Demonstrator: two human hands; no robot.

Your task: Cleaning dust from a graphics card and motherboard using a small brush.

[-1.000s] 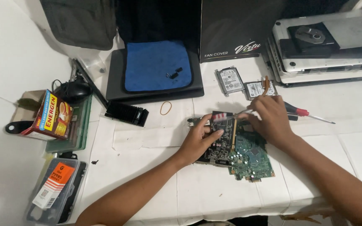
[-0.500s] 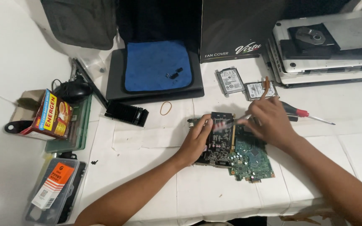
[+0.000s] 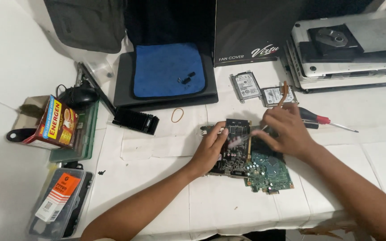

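I am working on a dark circuit card [image 3: 234, 149] that is lying at the middle of the white table [image 3: 157, 187], resting partly over a green circuit board [image 3: 269, 172] that is sticking out at its 4 o'clock. My left hand [image 3: 210, 149] is gripping the card's 9 o'clock edge, thumb on top and fingers curled under the side. My right hand [image 3: 287, 131] is hovering at the card's 3 o'clock with its fingers bunched together, pinching a thin pale tool [image 3: 246, 139] whose blurred tip is brushing over the card's face; I cannot tell just what kind of tool it is.

At 2 o'clock from my right hand a screwdriver [image 3: 322, 120] with a black and red handle is lying flat, its shaft pointing toward 3 o'clock. At 12 o'clock two small hard drives [image 3: 260, 89] are sitting side by side, and beyond them a black box [image 3: 251, 31] is standing upright. A stack of grey laptops [image 3: 349, 49] is filling the 1 o'clock corner. At 10 o'clock from the card a rubber band [image 3: 177, 115] and a black finned block [image 3: 136, 120] are lying near a blue cloth [image 3: 168, 69] spread on a dark laptop. Far toward 9 o'clock a red and yellow carton [image 3: 55, 122] is leaning beside a black mouse [image 3: 77, 96], and at 8 o'clock a clear plastic case [image 3: 61, 201] is resting at the table's edge.
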